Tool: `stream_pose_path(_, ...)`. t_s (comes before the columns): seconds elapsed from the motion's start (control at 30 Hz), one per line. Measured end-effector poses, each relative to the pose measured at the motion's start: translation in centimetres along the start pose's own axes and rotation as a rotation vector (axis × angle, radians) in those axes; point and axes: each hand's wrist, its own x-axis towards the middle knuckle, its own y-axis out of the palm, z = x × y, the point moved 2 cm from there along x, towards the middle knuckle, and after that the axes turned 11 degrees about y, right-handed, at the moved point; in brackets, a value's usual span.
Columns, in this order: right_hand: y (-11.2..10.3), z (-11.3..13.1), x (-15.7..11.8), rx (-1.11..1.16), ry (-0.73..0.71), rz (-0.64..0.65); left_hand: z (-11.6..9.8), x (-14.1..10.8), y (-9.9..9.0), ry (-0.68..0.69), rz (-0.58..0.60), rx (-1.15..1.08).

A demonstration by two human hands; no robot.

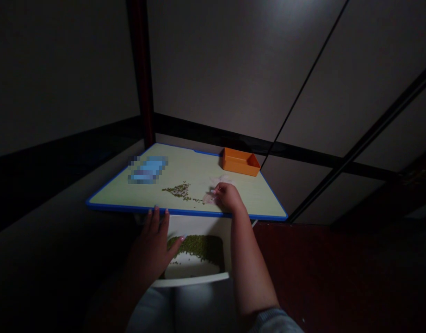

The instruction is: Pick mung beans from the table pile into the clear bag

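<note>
Small green beans [180, 190] lie scattered on a pale table [185, 162] with a blue edge. Just below its front edge, a white bin [199, 225] holds more green beans [202, 245]. My left hand [155, 245] rests over the bin's left side, fingers spread, fingertips at the table edge and thumb over the beans. Over the table, right of the scattered beans, my right hand [227, 196] has its fingers pinched together beside a crumpled clear plastic piece [210, 199]. Whatever is between those fingertips is too small to make out.
An open orange box [239, 163] stands at the table's back right. A blurred blue item [149, 169] lies at the left. Cabinet panels rise behind the table, and a reddish floor shows at the right.
</note>
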Motion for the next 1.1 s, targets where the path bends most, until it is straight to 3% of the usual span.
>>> stream_pose_path(0.3,0.17,0.61,-0.45,0.0,-0.028,0.079,-0.36,-0.1,-0.56,-0.006,0.016,0.023)
stream_pose_path(0.73,0.82,0.75,-0.75,0.217,-0.056,0.276,-0.53,-0.02,-0.88,-0.018,0.014,-0.014)
stream_pose_path(0.93,0.68,0.82,-0.86,0.212,-0.049,0.286,-0.4,-0.04,-0.64,-0.017,-0.005,-0.018)
stream_pose_path(1.1,-0.04,0.87,-0.7,0.108,-0.033,0.132,-0.4,-0.1,-0.66,-0.022,-0.014,-0.029)
